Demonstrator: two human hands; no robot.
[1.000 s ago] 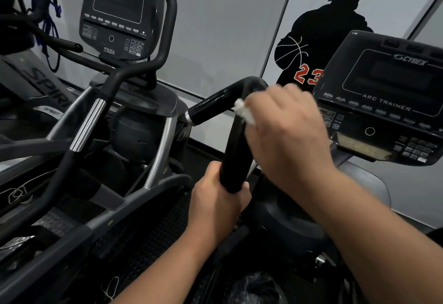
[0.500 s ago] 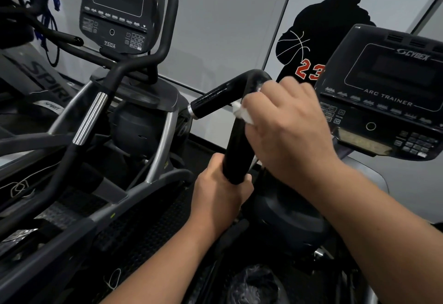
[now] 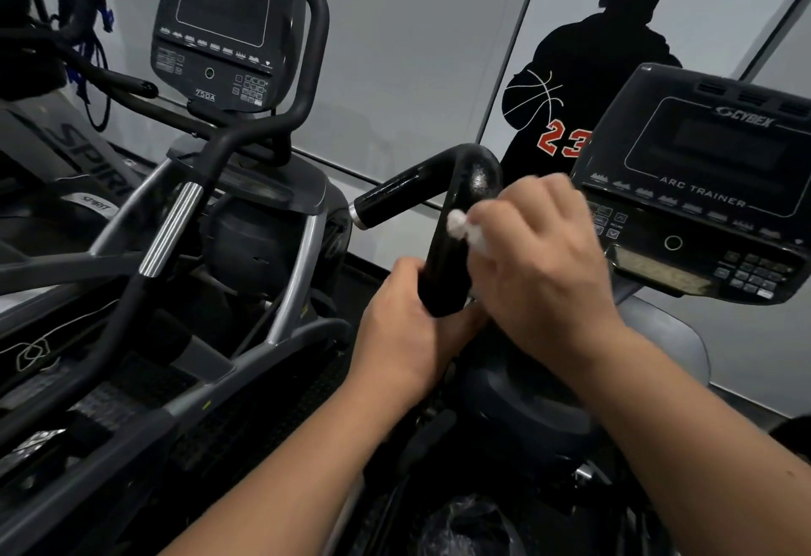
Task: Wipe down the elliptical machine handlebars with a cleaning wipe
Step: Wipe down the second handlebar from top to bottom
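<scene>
A black bent handlebar [image 3: 443,244] rises at the centre, its top bend glossy and wet. My left hand [image 3: 403,332] grips the lower end of its upright part. My right hand [image 3: 540,261] holds a crumpled white wipe [image 3: 461,224] and presses it against the right side of the upright, just below the bend. Most of the wipe is hidden inside my fingers.
The Cybex Arc Trainer console [image 3: 702,187] sits close on the right. A second machine with a 750A console [image 3: 219,33] and curved black bars [image 3: 303,86] stands at the left. A grey wall panel with a black basketball silhouette [image 3: 583,86] is behind.
My right hand with the wipe has slid down from the top bend onto the upright part of the handlebar, leaving the bend uncovered. My left hand keeps its grip.
</scene>
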